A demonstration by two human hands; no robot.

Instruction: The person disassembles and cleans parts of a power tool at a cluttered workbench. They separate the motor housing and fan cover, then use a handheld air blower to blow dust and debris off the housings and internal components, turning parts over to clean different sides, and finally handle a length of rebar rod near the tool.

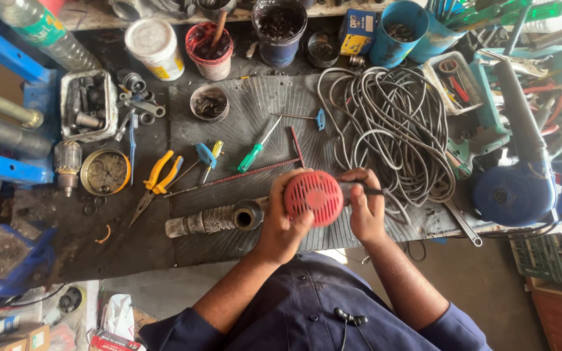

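Note:
My left hand (pixel 280 221) grips a round red vented power-tool housing (pixel 313 196) held just above the workbench's front edge. My right hand (pixel 364 203) is closed on a thin dark tool (pixel 364 190), its tip against the housing's right side. A dirty metal cylinder part (pixel 214 220) lies on the ribbed rubber mat (pixel 255 110), just left of my left hand.
A coil of grey cable (pixel 391 123) lies to the right, a blue blower (pixel 521 182) beyond it. Yellow-handled pliers (pixel 157 179), a green screwdriver (pixel 255 153), threaded rods, tins, cups and trays of parts crowd the bench. A blue vice (pixel 8 260) stands at the lower left.

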